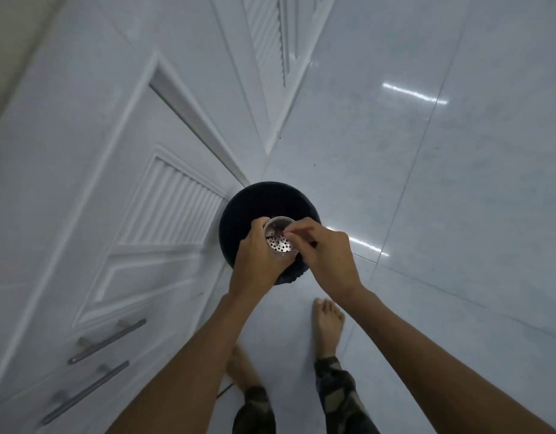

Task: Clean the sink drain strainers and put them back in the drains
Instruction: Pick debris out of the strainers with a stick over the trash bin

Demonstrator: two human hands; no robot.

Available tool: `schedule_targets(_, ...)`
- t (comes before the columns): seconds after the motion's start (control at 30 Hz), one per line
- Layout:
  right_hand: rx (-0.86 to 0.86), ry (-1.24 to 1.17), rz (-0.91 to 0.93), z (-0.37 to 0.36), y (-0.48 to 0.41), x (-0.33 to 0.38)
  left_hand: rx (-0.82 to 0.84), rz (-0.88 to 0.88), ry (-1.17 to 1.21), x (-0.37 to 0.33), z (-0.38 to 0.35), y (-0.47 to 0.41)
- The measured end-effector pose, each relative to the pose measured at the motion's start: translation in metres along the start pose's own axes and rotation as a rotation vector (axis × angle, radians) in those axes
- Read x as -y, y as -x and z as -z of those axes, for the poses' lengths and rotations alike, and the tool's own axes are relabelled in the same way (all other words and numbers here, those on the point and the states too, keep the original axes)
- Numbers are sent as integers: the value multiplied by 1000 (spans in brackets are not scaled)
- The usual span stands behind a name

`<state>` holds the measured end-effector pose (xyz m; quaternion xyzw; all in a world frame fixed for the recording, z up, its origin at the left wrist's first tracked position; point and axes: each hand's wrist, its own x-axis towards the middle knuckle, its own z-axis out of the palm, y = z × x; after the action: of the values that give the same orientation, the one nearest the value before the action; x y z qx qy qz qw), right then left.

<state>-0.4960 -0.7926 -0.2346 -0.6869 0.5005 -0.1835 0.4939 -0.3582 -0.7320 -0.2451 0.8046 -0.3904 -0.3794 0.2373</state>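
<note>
Far left is all white cabinets (82,183), moulded doors with louvred panels, and two brushed metal bar handles (107,341) down near the bottom corner. Right of those, a round black bin (254,202) stands on the floor up against the doors. The strainer (278,238) is held over its mouth, so nowhere near a drain yet. The left hand (257,261) has it, fingers and thumb wrapped round the outside of the cup. It's a little shiny steel basket, a round wall with a flat bottom full of punched holes and some dark gunk stuck in there. I'd guess it weighs next to nothing and is stiff enough to squeeze, but thin steel that's wet or greasy gets slippery. Gripping round the wall or hooking the rim looks safer than pinching the bottom. The right hand (326,255) comes in from the right with its fingertips bunched at the cup. It's blurry there, so I can't tell if they're pinching gunk, the rim or nothing. Out to the right the floor (427,183) is glossy pale tile with light streaks on it. A bare foot (328,324) shows near the bottom, below the hands.
</note>
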Motion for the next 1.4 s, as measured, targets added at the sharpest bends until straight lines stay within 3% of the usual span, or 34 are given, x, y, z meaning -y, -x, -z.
schedule_targets(0.27, -26, 300, -7, -59, -9, -54, -20, -62, -103, 77, -9, -31)
schedule_targets(0.43, -64, 191, -7, -98, -4, -63, 78, -95, -121, 96, -18, -45)
schedule_targets(0.57, -147, 230, -82, -108, -11, -77, 67, -97, -149, 105, -21, -52)
schedule_targets(0.7, -125, 201, -83, -122, -7, -83, 137, -22, -175, 114, -24, -59)
schedule_targets(0.83, -240, 156, -168, -125, -13, -96, 142, 13, -254, 126, -31, -65)
schedule_targets(0.97, -127, 206, -100, -135, -10, -100, 200, -44, -299, 134, -31, -70)
schedule_targets(1.07, -196, 150, -161, -130, -11, -112, 183, -121, -377, 135, -30, -71)
schedule_targets(1.27, -163, 207, -124, -134, -8, -121, 207, -161, -414, 137, -26, -79)
schedule_targets(1.4, -114, 162, -18, -139, -8, -125, 196, -131, -414, 137, -26, -83)
